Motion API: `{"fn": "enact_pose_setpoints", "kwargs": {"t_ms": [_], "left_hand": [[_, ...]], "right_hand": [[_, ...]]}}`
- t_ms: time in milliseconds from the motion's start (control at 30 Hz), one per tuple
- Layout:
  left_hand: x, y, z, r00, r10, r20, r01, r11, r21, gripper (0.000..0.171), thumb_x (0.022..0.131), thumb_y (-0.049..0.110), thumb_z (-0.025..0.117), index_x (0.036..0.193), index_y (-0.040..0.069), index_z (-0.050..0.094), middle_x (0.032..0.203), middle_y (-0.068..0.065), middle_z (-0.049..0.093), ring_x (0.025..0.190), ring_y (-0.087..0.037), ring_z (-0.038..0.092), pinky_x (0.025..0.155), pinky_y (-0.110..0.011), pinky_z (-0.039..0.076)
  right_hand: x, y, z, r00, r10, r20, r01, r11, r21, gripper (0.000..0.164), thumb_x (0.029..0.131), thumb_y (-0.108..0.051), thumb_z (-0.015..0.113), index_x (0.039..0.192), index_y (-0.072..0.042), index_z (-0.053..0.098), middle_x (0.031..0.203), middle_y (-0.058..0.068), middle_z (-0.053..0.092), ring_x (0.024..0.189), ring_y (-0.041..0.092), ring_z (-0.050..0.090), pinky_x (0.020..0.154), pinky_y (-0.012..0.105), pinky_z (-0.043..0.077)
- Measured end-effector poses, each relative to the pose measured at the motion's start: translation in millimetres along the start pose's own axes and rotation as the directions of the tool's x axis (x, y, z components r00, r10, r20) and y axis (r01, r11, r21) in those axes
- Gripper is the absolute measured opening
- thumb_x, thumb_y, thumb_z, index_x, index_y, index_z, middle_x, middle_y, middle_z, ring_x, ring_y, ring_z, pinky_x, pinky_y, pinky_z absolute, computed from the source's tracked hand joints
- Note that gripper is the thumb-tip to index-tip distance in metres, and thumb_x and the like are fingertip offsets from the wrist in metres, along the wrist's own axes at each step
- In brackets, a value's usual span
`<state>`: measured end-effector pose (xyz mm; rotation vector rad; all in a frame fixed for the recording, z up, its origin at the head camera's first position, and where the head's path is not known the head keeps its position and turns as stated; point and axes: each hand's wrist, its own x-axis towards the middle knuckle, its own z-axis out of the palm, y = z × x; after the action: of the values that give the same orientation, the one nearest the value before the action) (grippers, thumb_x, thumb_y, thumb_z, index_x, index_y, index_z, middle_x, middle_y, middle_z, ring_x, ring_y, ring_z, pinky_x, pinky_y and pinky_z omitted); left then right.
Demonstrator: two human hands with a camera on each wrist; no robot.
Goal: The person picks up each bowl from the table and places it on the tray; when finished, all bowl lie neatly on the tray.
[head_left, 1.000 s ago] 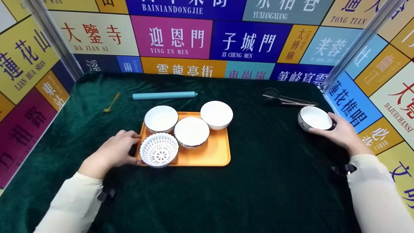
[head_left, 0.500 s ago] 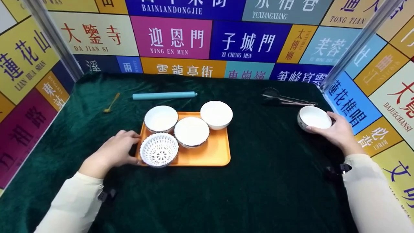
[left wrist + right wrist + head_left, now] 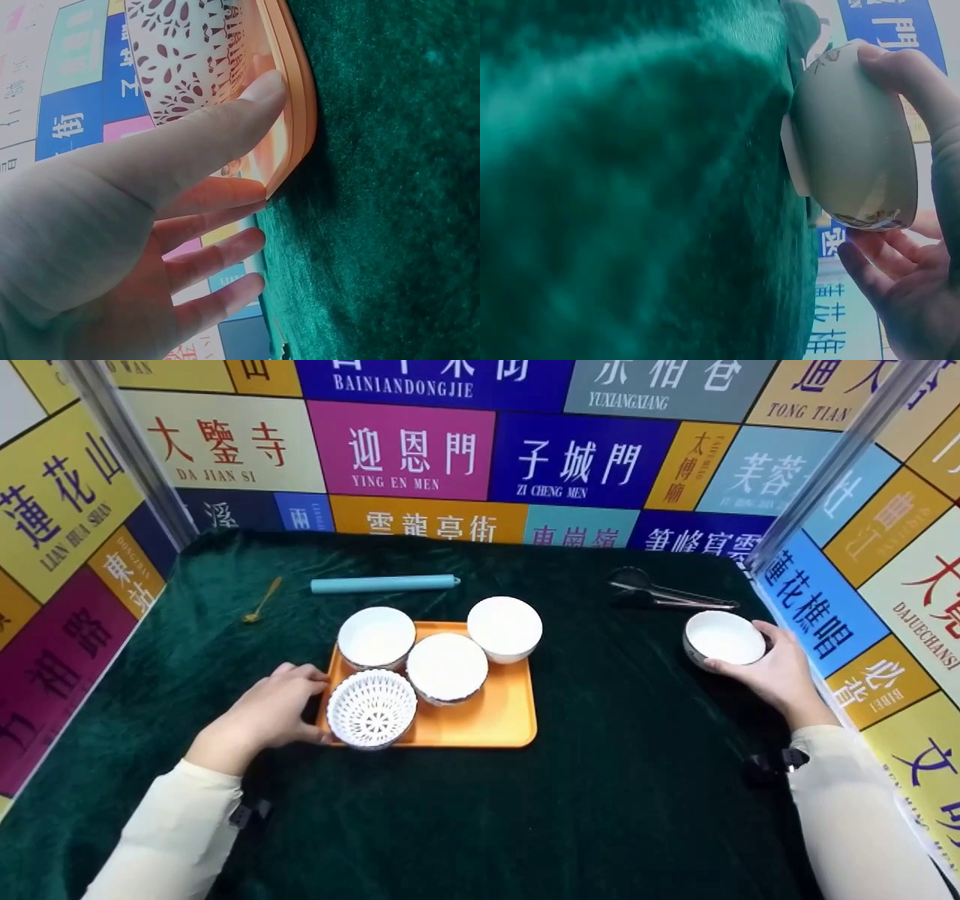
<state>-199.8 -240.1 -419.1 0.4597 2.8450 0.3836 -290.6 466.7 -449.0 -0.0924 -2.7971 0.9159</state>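
Observation:
At the right of the table my right hand (image 3: 780, 671) grips a white bowl (image 3: 724, 637). In the right wrist view its thumb lies at the rim and its fingers reach round the far side of the bowl (image 3: 855, 142), which bears a small printed pattern. Whether the bowl's foot touches the cloth is unclear. My left hand (image 3: 266, 712) rests against the left end of an orange tray (image 3: 480, 727). Seen from the left wrist, its thumb touches the rim and its fingers extend fairly straight. A pierced white bowl (image 3: 373, 709) stands near the left fingers.
Three more white bowls sit at the tray: back left (image 3: 376, 637), middle (image 3: 448, 667) and back right (image 3: 505, 628). Behind lie a turquoise stick (image 3: 385, 583), a gold spoon (image 3: 262, 600) and metal tongs (image 3: 675, 596). Printed panels (image 3: 401, 450) surround the green cloth (image 3: 600, 810).
My right hand has shifted slightly left and nearer to me with the bowl in its grip. The left hand and the tray have stayed put; the whole view has shifted a little.

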Motion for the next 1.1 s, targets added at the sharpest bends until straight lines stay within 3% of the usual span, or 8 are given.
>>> {"fn": "enact_pose_setpoints", "kwargs": {"t_ms": [267,467,567,767,1100], "left_hand": [[-0.6,1.4,-3.5,1.0,-0.005,-0.008,0.005,1.0,-0.006,0.071,0.079,0.033,0.089,0.135,-0.002,0.065,0.145,-0.019,0.057,0.131,-0.039,0.05,0.108,-0.061,0.044],[0.0,0.4,-0.6,1.0,-0.001,-0.012,0.001,1.0,-0.007,0.072,0.079,0.033,0.09,0.135,-0.003,0.065,0.145,-0.019,0.057,0.13,-0.039,0.05,0.108,-0.061,0.045],[0.6,0.1,0.8,1.0,0.001,-0.007,-0.001,1.0,-0.006,0.072,0.079,0.033,0.089,0.136,-0.003,0.064,0.145,-0.019,0.057,0.13,-0.039,0.05,0.107,-0.061,0.045],[1.3,0.1,0.9,1.0,0.012,-0.015,-0.012,1.0,-0.002,0.073,0.078,0.033,0.09,0.135,-0.004,0.064,0.145,-0.019,0.058,0.13,-0.039,0.05,0.107,-0.061,0.045],[2.2,-1.1,1.7,1.0,0.009,-0.008,-0.009,1.0,0.012,0.073,0.078,0.034,0.091,0.135,-0.003,0.065,0.144,-0.019,0.058,0.132,-0.04,0.049,0.109,-0.062,0.043]], "right_hand": [[-7.0,-30.7,18.3,0.997,-0.07,0.025,0.07,0.997,0.031,0.108,0.071,-0.046,0.094,0.156,-0.003,0.041,0.145,0.025,0.047,0.131,0.04,0.045,0.106,0.053,0.036],[-13.8,-65.2,37.8,0.983,-0.182,0.032,0.179,0.98,0.089,0.103,0.065,-0.039,0.099,0.15,-0.006,0.05,0.144,0.016,0.05,0.132,0.033,0.051,0.1,0.014,0.035],[-20.9,-82.7,45.2,0.967,-0.252,0.042,0.244,0.96,0.138,0.101,0.063,-0.033,0.101,0.149,-0.008,0.052,0.143,0.014,0.052,0.131,0.031,0.051,0.098,0.005,0.031],[-39.4,-119.2,60.1,0.927,-0.37,0.062,0.348,0.91,0.228,0.101,0.058,-0.019,0.103,0.146,-0.007,0.056,0.141,0.014,0.056,0.129,0.029,0.052,0.101,0.005,0.032],[-82.8,-197.0,77.6,0.861,-0.477,0.178,0.385,0.839,0.386,0.098,0.055,-0.009,0.102,0.141,0.006,0.056,0.137,0.022,0.056,0.125,0.03,0.058,0.104,0.01,0.043]]}}
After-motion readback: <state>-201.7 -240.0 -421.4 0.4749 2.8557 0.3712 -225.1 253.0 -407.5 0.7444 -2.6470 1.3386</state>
